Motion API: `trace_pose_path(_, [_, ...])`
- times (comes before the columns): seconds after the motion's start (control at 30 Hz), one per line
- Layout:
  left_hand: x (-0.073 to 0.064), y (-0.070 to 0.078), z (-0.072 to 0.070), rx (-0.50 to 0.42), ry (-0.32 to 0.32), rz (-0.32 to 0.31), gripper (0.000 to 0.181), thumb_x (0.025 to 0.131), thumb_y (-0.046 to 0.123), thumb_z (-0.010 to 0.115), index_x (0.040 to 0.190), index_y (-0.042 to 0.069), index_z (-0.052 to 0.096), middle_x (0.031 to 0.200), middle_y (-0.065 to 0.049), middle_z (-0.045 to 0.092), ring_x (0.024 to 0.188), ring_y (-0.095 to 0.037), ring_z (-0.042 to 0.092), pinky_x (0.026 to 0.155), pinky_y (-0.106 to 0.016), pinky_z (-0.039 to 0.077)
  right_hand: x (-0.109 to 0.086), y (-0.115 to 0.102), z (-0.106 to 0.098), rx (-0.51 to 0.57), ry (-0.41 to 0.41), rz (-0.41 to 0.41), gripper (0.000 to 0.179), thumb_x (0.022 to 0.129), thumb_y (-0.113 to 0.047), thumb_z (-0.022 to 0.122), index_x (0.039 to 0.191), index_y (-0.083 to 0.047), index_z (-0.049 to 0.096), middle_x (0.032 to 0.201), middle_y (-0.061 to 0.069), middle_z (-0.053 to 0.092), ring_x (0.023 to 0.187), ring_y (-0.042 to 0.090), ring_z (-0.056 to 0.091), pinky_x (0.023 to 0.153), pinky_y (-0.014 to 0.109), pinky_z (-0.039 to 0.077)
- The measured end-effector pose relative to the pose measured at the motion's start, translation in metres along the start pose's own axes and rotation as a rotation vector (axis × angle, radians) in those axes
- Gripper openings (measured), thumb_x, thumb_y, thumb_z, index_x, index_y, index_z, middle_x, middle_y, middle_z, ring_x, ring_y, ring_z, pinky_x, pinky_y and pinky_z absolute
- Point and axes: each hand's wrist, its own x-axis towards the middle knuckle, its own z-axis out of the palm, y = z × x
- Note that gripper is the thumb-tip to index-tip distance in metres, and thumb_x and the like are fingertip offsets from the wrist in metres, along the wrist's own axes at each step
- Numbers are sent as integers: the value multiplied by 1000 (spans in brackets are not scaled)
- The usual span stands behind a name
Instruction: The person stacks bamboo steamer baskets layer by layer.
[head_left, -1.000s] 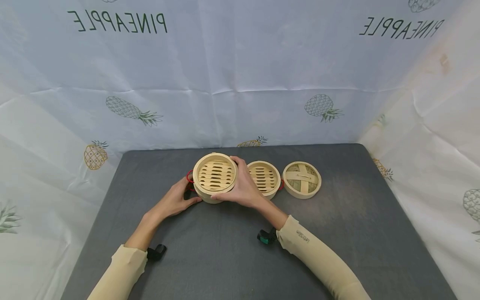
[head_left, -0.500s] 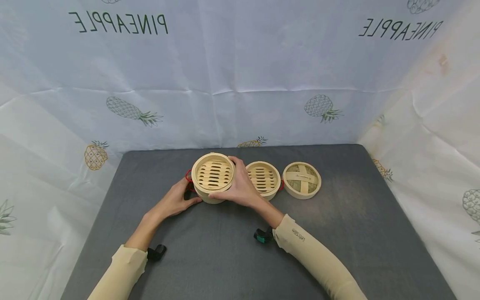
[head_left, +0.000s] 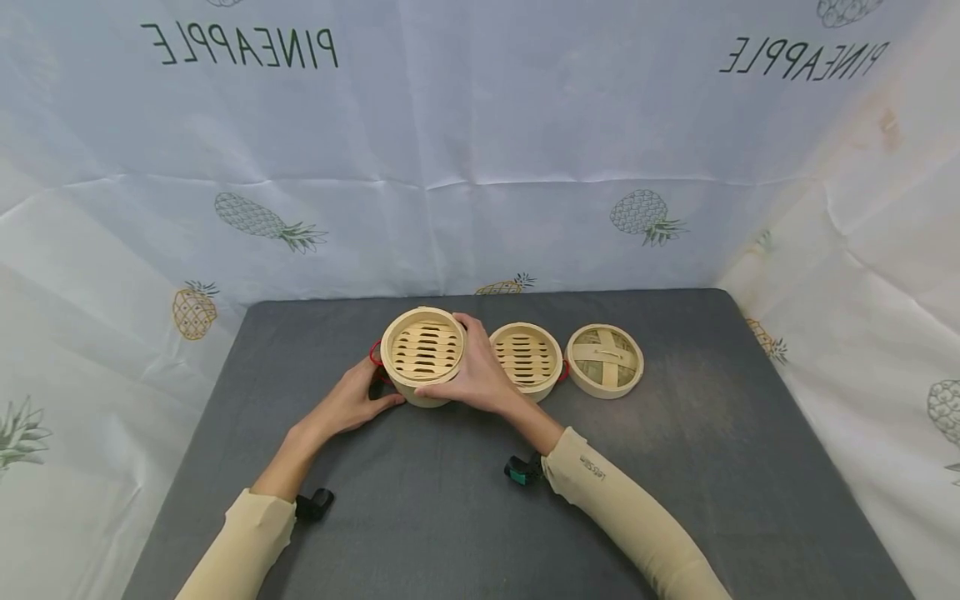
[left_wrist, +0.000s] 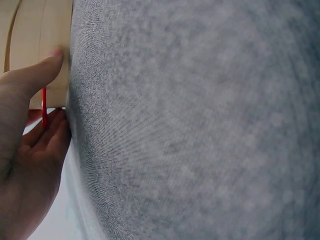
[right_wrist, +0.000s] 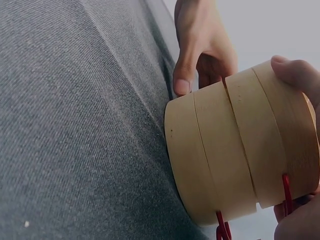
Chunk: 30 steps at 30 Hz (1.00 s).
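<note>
Two round bamboo steamer baskets are stacked at the table's back, left of centre. My right hand (head_left: 480, 371) grips the upper steamer basket (head_left: 427, 350), thumb on its near side. Below it, the lower steamer basket (right_wrist: 210, 155) stands on the table, with my left hand (head_left: 352, 400) holding its left side. In the left wrist view, that thumb presses the basket wall beside a red handle (left_wrist: 44, 102). A narrow gap line shows between the baskets in the right wrist view; whether the upper one sits fully on the lower cannot be told. Some right fingers are hidden behind the upper basket.
Just right of the stack stands another slatted steamer basket (head_left: 527, 357), partly behind my right hand. Beside that lies a woven bamboo lid (head_left: 604, 360). All rest on a dark grey table (head_left: 420, 517); a pineapple-print cloth (head_left: 465, 133) hangs behind it.
My right hand and the upper basket have shifted slightly left, over the lower basket. My left hand has stayed in place.
</note>
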Motion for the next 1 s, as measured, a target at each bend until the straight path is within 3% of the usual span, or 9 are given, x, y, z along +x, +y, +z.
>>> trace_pose_path(0.13, [-1,-16,6,-10,27,21,92,92,26,90,167,11,38,145,-20,63,121,-31,69,94,-47,59,2,-1,1,-6,-5,2,129,72,-43,101,169,-12,23,166,17,38,149,36,46,124,60,42])
trace_pose_path(0.27, [-2,-22,8,-19,44,41,94,91,30,91,167,12,38,145,-20,63,119,-30,69,92,-43,59,4,-2,0,-14,-8,3,129,71,-43,102,169,-12,23,166,16,38,149,35,46,124,60,42])
trace_pose_path(0.37, [0,-9,2,-26,21,18,95,91,23,91,167,7,37,146,-23,62,120,-36,70,95,-53,59,5,-3,0,-23,-13,2,130,70,-43,102,169,-12,24,165,15,39,149,34,46,124,59,42])
trace_pose_path(0.53, [2,6,-4,-11,-33,-73,94,92,15,89,167,3,34,148,-22,62,124,-37,70,101,-57,59,7,-1,-1,-34,-24,0,130,70,-44,102,169,-11,24,165,15,39,150,34,47,124,59,42])
trace_pose_path(1.0, [3,6,-2,0,-47,-96,93,94,15,87,169,4,32,150,-21,61,126,-35,70,104,-56,58,8,1,-2,-51,-39,2,129,71,-45,101,169,-12,24,165,16,39,151,35,47,124,59,43])
